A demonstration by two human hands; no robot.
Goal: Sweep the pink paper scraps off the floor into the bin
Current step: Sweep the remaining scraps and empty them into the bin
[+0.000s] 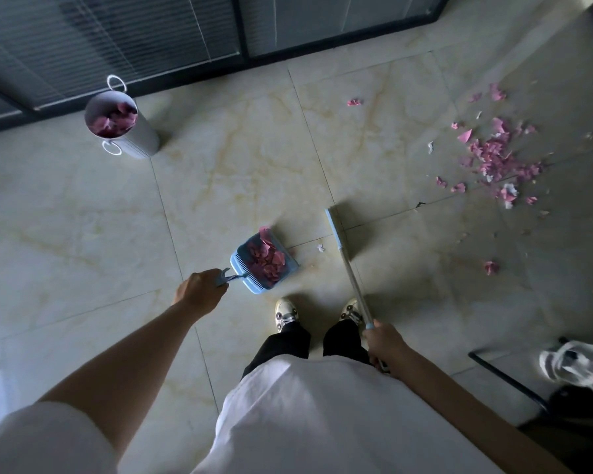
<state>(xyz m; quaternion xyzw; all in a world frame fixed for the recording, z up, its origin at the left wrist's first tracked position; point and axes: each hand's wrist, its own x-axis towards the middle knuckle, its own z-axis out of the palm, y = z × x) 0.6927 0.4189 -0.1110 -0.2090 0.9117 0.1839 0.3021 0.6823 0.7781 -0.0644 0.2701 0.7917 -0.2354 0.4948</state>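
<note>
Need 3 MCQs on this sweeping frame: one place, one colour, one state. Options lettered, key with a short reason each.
1. Where does the bin stand?
A. By the dark blinds, up left
B. Between the shoes
C. Beside the big scrap pile on the right

2. What colour is the dustpan?
A. Red
B. Light blue
C. Black

3. What state is the dustpan in?
A. Empty
B. Upside down
C. Loaded with pink scraps

Key:
1 A: the bin sits near the blinds at upper left, far from the scrap pile.
2 B: its plastic body is light blue, like the head of the broom.
3 C: pink paper fills its tray, while the left hand grips its handle and the right hand holds the broom.
</note>
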